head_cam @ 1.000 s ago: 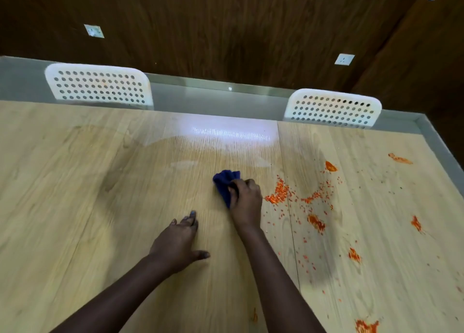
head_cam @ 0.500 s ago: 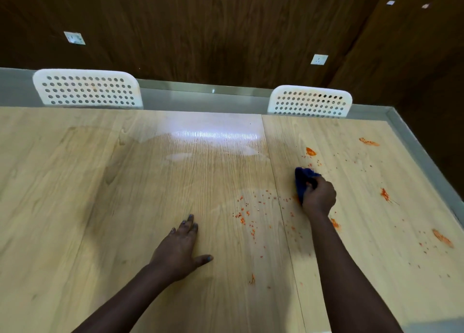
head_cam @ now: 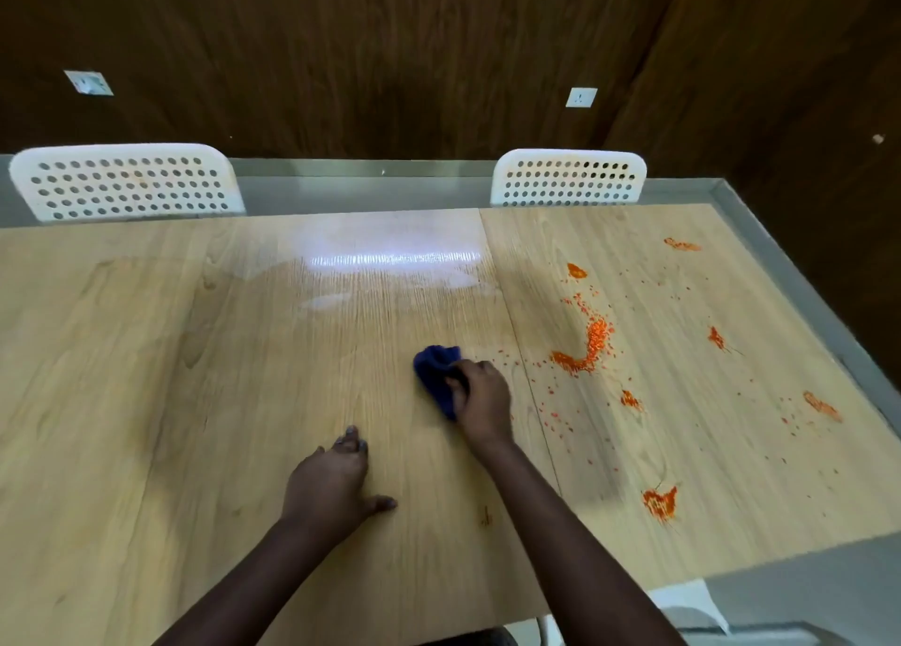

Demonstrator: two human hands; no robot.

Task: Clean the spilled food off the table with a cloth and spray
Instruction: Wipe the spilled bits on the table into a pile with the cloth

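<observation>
1. Since half a second ago our right hand (head_cam: pixel 480 399) has swept the bunched blue cloth (head_cam: pixel 435 372) back leftward across the table (head_cam: pixel 146 377).
2. Our left hand (head_cam: pixel 331 484) rests flat, holding nothing.
3. We judge much remains: the orange spill (head_cam: pixel 585 348) lies scattered rightward.

Light wood table (head_cam: pixel 146 401), a glossy wet sheen toward its far edge. Blue cloth (head_cam: pixel 435 375) lies bunched mid-table under the right hand (head_cam: pixel 480 401); left hand (head_cam: pixel 331 489) lies flat nearer. Orange spilled food (head_cam: pixel 587 348) scatters right of the cloth.
</observation>
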